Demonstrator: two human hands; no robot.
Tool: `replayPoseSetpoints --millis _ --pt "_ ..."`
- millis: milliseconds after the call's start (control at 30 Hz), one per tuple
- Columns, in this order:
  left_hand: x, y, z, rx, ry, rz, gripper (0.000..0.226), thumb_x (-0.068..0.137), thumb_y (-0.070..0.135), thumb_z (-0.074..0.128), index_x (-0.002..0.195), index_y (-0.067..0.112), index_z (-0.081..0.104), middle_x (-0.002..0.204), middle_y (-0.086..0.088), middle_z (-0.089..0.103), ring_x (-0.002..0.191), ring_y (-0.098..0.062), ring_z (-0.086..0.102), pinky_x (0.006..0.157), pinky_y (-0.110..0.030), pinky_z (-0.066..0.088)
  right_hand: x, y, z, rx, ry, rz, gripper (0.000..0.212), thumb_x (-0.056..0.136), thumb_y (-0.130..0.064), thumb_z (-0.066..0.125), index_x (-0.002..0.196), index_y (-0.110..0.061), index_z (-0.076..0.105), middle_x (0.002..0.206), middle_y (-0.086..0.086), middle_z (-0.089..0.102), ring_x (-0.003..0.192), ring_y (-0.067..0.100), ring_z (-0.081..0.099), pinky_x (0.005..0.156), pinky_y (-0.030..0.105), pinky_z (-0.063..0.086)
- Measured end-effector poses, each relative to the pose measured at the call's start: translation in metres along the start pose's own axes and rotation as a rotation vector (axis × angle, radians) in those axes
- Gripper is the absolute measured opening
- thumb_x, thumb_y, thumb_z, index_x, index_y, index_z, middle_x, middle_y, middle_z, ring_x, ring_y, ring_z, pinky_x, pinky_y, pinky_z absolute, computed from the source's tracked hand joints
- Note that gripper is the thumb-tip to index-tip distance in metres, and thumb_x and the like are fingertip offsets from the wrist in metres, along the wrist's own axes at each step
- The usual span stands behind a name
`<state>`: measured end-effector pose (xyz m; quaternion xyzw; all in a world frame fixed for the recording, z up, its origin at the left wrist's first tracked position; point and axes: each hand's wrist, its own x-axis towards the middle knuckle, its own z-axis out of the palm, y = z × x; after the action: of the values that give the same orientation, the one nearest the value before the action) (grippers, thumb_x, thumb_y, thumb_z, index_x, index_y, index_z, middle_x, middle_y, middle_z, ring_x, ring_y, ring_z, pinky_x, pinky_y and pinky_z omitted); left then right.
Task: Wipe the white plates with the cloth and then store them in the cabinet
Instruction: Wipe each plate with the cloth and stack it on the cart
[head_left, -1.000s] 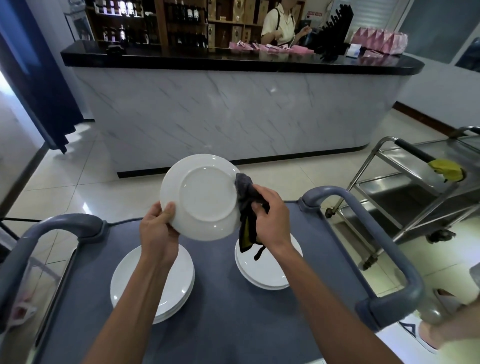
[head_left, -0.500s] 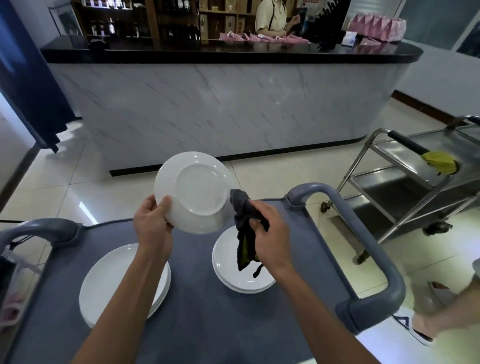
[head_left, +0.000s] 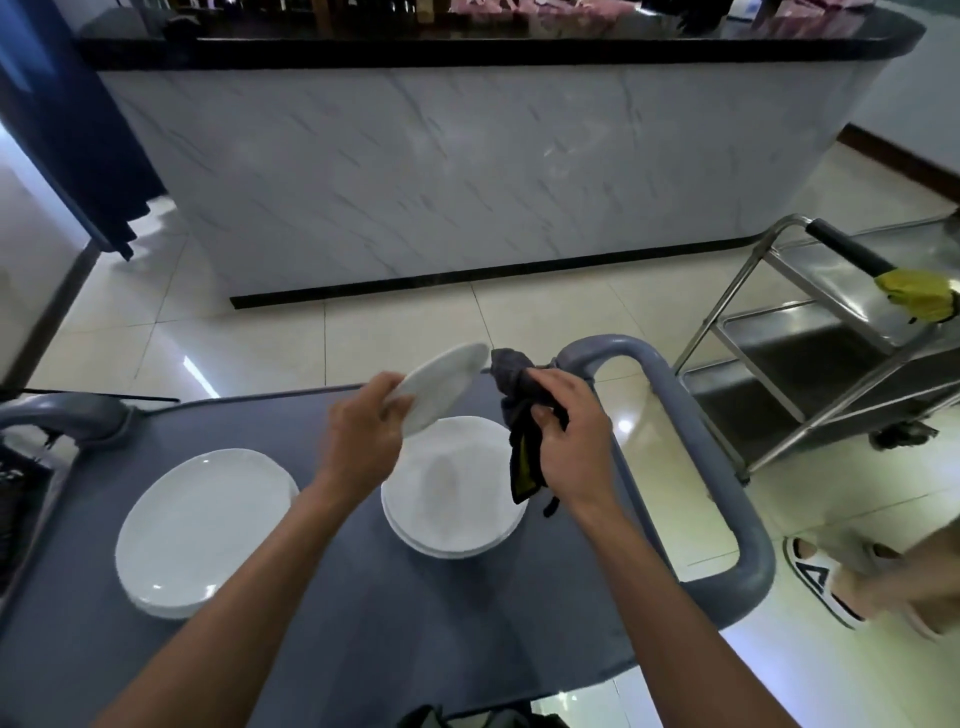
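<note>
My left hand (head_left: 363, 431) grips a white plate (head_left: 444, 387) by its near rim, tilted low over the right stack of plates (head_left: 452, 499). My right hand (head_left: 569, 441) holds a bunched dark grey cloth (head_left: 514, 389) with a yellow inner side. The cloth's top sits just beside the plate's far edge. A second stack of white plates (head_left: 205, 530) lies on the left of the grey cart top (head_left: 363, 623). No cabinet is in view.
The cart's grey handle loop (head_left: 717, 467) rises at the right, another handle (head_left: 67, 415) at the left. A marble-fronted bar counter (head_left: 467, 156) stands ahead. A steel trolley (head_left: 831, 364) with a yellow cloth (head_left: 917, 293) stands at the right. Another person's sandalled foot (head_left: 831, 587) is nearby.
The plate has tipped from facing me to a low, nearly flat tilt and dropped toward the right stack. Both hands moved down and right; the view has tilted downward.
</note>
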<state>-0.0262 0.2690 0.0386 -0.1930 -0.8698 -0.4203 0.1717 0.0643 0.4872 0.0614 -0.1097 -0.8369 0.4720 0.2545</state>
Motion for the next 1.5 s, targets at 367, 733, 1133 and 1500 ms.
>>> replayPoseSetpoints --millis 367,733,1133,1500 --pt "-0.052 0.013 0.041 0.278 -0.094 0.291 0.018 0.082 0.004 0.069 0.097 0.011 0.077 0.077 -0.005 0.075 0.064 -0.029 0.071 0.049 -0.034 0.054 -0.006 0.032 -0.029 0.023 -0.001 0.021 0.045 0.089 0.009 0.060 0.125 -0.018 0.067 0.123 -0.010 0.059 0.112 -0.016 0.048 0.095 -0.001 0.033" --pt "-0.103 -0.003 0.062 0.306 -0.226 0.516 0.027 0.080 -0.005 0.075 0.102 0.009 0.078 0.106 -0.006 0.076 0.096 -0.029 0.073 0.080 -0.039 0.060 -0.016 0.050 -0.038 0.012 -0.047 -0.008 0.044 0.090 0.007 0.062 0.125 -0.018 0.067 0.123 -0.007 0.061 0.114 0.000 0.054 0.098 0.005 0.038" --pt "-0.135 -0.034 0.069 0.329 -0.394 0.470 0.024 0.094 0.011 0.063 0.115 0.010 0.073 0.123 -0.009 0.070 0.113 -0.035 0.066 0.091 -0.046 0.055 -0.030 0.061 -0.022 -0.018 -0.167 0.029 0.042 0.089 0.010 0.060 0.122 -0.015 0.069 0.120 -0.002 0.062 0.112 0.008 0.057 0.096 0.006 0.039" --pt "-0.141 -0.038 0.070 0.371 -0.456 0.434 0.046 0.081 -0.003 0.074 0.123 0.013 0.068 0.126 -0.012 0.062 0.117 -0.035 0.058 0.096 -0.043 0.047 -0.038 0.063 -0.007 -0.042 -0.242 0.000 0.041 0.091 0.008 0.059 0.124 -0.015 0.069 0.122 -0.002 0.061 0.113 0.009 0.056 0.098 0.009 0.040"
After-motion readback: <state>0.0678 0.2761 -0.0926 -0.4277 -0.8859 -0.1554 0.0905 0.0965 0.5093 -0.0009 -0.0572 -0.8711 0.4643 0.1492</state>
